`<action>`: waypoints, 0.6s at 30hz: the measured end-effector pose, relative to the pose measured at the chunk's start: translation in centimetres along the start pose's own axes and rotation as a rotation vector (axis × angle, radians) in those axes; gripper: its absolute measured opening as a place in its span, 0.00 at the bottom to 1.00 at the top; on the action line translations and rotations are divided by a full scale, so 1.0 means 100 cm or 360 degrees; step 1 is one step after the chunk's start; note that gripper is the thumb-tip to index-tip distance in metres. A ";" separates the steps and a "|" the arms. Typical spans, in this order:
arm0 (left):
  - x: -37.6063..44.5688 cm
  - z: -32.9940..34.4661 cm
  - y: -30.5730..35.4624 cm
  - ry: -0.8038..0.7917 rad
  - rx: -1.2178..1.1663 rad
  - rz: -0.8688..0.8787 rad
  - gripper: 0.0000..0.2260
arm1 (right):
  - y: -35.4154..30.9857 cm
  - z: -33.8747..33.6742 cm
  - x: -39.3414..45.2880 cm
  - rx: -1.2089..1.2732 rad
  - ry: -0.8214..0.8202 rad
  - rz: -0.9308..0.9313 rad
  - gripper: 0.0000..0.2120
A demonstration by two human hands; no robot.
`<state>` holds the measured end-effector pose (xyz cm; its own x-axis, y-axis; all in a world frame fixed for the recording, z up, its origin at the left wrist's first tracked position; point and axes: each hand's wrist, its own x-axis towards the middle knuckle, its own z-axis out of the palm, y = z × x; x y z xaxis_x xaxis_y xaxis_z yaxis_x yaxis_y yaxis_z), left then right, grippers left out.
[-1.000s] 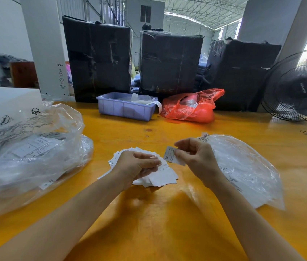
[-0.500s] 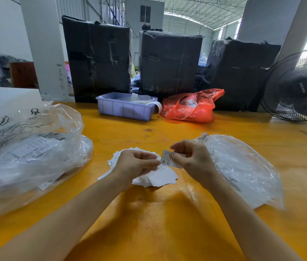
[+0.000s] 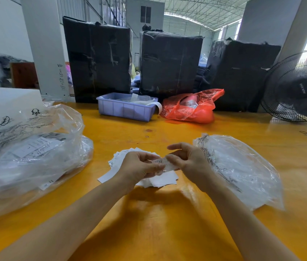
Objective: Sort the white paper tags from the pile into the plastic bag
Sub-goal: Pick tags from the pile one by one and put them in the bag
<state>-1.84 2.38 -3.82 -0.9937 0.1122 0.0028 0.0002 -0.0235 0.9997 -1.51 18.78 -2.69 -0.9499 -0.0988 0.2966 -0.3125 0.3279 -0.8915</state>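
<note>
Two hands pinch one white tag over the pile on the orange desk [image 3: 149,223].

The left hand [image 3: 139,169] and right hand [image 3: 190,162] meet just above the pile of white paper tags [image 3: 158,180], both pinching a single tag [image 3: 165,163] between them, fingers curled; the count of tags in the pile cannot be told. One clear plastic bag [image 3: 243,170] lies touching the right hand's far side, flat on the desk. One larger crumpled clear bag [image 3: 32,147] sits well left of the left hand. Beyond the hands stand one lilac bin [image 3: 126,108], one red bag [image 3: 192,108], three black wrapped bales [image 3: 169,61] and one fan [image 3: 299,87] far right.
</note>
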 end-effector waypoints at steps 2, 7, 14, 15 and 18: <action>0.002 0.000 0.000 0.0066 -0.0070 0.0012 0.07 | 0.000 -0.001 0.001 0.0040 0.0069 0.0024 0.09; 0.003 0.000 -0.003 0.0142 -0.0139 -0.0030 0.06 | -0.001 0.006 -0.003 -0.0020 0.0080 -0.0012 0.04; 0.000 0.000 0.002 0.0304 -0.0429 -0.0196 0.04 | -0.006 0.023 -0.009 0.0135 -0.0090 0.0051 0.02; 0.000 0.000 0.003 0.0315 -0.0492 -0.0228 0.04 | -0.006 0.025 -0.010 0.0187 -0.0115 0.0077 0.03; 0.001 0.001 0.006 0.0283 -0.0588 -0.0255 0.05 | -0.006 0.029 -0.012 0.0324 -0.0088 0.0167 0.06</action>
<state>-1.91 2.45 -3.19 -0.9817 -0.0285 -0.1881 -0.1637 -0.3770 0.9117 -0.26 16.00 -3.49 -0.9745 -0.1276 0.1846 -0.2023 0.1435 -0.9687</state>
